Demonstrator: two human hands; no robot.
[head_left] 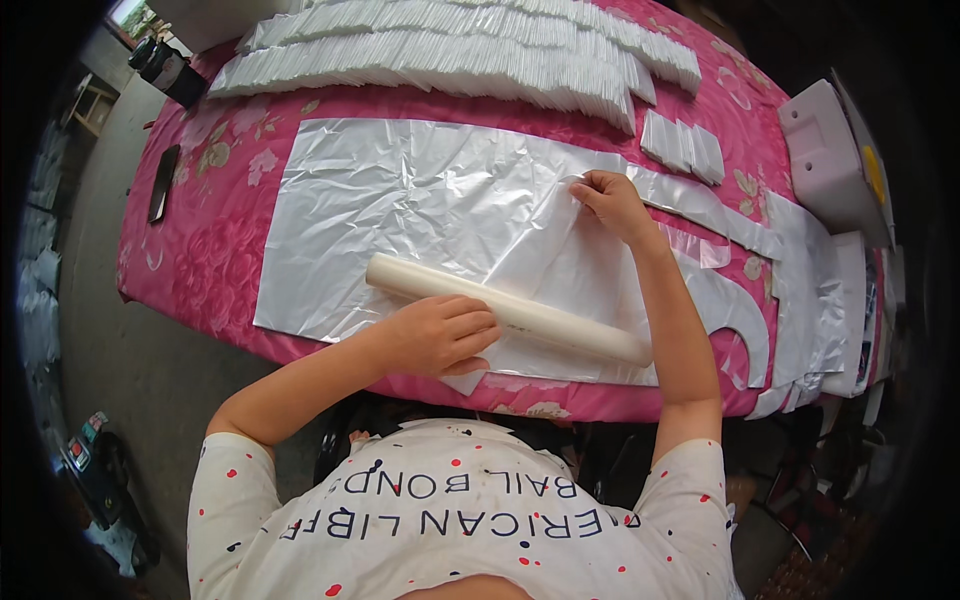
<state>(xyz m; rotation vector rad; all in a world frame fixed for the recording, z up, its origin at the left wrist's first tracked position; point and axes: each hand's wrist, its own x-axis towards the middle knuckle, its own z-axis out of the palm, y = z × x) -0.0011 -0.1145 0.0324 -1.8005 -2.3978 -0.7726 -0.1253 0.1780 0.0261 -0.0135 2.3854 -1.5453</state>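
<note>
A white plastic carrier bag (370, 180) lies spread flat and creased across the table, its two handle straps (745, 300) reaching to the right. On the bag, a cream-coloured tube (560, 333) lies slantwise, its left end farther from me. My left hand (445, 335) is against the tube's near side with curled fingers; what they hold, if anything, is hidden under them. Farther off, my right hand (612, 205) pinches the bag's film between thumb and fingers, near the base of the far strap. A fold in the film runs from that pinch down toward the tube.
Long rows of folded white packets (420, 70) line the far side, with a smaller stack (682, 146) nearby. More white bags (805, 285) hang over the right edge beside a white box (835, 150). A phone (163, 184) and a dark bottle (168, 72) are at left on the pink floral tablecloth (205, 265).
</note>
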